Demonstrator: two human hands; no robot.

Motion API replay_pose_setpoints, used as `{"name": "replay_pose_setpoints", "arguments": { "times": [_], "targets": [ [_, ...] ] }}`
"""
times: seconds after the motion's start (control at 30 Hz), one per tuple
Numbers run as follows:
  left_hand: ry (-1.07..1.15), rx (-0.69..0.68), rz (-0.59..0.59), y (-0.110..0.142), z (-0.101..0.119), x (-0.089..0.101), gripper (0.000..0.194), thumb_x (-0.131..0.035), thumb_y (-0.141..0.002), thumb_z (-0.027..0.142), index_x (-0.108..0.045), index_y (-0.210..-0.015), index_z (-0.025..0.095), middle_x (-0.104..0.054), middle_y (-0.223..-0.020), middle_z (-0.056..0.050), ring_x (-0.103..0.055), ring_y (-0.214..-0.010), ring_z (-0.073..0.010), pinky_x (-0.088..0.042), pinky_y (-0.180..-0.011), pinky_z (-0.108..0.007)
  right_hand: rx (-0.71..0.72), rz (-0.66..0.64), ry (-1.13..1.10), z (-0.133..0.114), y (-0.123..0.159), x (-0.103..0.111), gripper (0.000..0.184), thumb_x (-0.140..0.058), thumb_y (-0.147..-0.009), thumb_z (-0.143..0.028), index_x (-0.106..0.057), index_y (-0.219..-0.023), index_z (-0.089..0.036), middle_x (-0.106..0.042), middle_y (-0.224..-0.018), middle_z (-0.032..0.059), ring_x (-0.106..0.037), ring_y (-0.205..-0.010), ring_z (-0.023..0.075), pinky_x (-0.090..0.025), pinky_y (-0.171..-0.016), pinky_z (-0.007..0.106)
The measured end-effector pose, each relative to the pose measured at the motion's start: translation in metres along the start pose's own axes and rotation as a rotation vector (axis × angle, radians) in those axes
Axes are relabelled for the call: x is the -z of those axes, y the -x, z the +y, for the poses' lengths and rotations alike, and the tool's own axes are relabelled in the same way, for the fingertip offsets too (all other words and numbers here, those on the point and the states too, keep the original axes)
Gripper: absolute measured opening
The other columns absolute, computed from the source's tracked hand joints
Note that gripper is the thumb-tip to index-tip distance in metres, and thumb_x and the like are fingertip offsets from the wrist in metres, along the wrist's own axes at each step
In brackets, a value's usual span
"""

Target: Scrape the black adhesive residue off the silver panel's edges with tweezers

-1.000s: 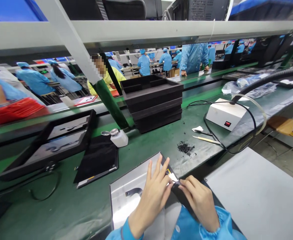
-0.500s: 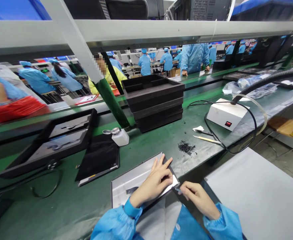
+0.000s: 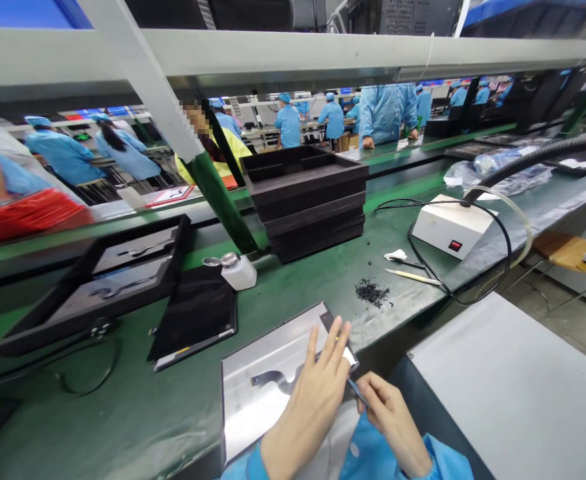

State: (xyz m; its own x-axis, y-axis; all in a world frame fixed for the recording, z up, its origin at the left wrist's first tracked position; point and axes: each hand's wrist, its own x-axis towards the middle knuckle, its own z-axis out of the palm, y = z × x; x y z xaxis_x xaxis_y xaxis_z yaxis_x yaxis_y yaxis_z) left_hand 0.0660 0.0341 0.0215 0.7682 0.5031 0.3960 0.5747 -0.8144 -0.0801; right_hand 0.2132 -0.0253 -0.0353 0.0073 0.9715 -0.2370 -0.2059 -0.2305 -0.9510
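A flat display panel (image 3: 245, 417) with a silvery back lies at the table's front edge, a curved dark ribbon cable (image 3: 271, 379) across it. My left hand (image 3: 317, 393) rests on its right part, fingers stretched out and apart, covering part of the cable. Just off the panel's right corner, my right hand (image 3: 390, 407) pinches a thin blue-grey stick-like tool (image 3: 357, 390). Its tip is at the panel's edge near my left hand; whether it touches is unclear. The tool's exact kind does not show.
Left of the panel lies a dark display panel (image 3: 197, 313), with a white pump bottle (image 3: 243, 273) at its corner. Black trays (image 3: 307, 200) are stacked behind. Black scraps (image 3: 371, 292), a yellow-handled knife (image 3: 413, 276) and a white box (image 3: 447, 227) with a hose stand right.
My left hand has moved forward and turned upright over the panel, baring more of the ribbon cable. My right hand has shifted slightly, and more of the blue-grey tool shows.
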Motion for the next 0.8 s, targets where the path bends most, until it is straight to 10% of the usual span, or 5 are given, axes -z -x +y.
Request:
{"name": "replay_pose_setpoints", "arguments": {
  "times": [0.3,0.57,0.8],
  "targets": [
    [0.351,0.013,-0.260,-0.031,-0.034,0.005,0.011,-0.059,-0.090,0.010,-0.055,-0.086,0.019,-0.053,-0.144,-0.014,-0.023,-0.147,-0.0349,-0.030,-0.113,-0.065,0.070,0.009,0.055,0.006,-0.003,0.000,0.057,-0.058,-0.078,-0.076,-0.056,-0.073,-0.019,-0.031,-0.057,-0.0084,-0.023,-0.052,0.0103,-0.018,-0.049,0.026],
    [0.340,0.166,0.046,0.021,-0.028,0.003,0.025,-0.039,-0.103,0.022,-0.053,-0.124,0.019,-0.053,-0.145,-0.014,-0.035,-0.143,-0.0277,-0.033,-0.114,-0.059,0.034,0.009,0.054,-0.005,0.002,-0.002,0.057,-0.060,-0.078,-0.075,-0.058,-0.070,-0.019,-0.039,-0.053,-0.0072,-0.029,-0.050,0.0102,-0.023,-0.050,0.026],
    [0.250,0.156,0.069,0.055,-0.004,-0.019,0.048,-0.033,-0.106,0.024,-0.027,-0.153,0.017,-0.047,-0.149,-0.015,-0.037,-0.142,-0.0261,-0.045,-0.109,-0.050,-0.046,0.000,-0.004,-0.006,0.005,-0.005,0.063,-0.059,-0.075,-0.079,-0.063,-0.071,-0.016,-0.033,-0.043,-0.0103,-0.023,-0.044,0.0075,-0.017,-0.046,0.024]
  ]
}}
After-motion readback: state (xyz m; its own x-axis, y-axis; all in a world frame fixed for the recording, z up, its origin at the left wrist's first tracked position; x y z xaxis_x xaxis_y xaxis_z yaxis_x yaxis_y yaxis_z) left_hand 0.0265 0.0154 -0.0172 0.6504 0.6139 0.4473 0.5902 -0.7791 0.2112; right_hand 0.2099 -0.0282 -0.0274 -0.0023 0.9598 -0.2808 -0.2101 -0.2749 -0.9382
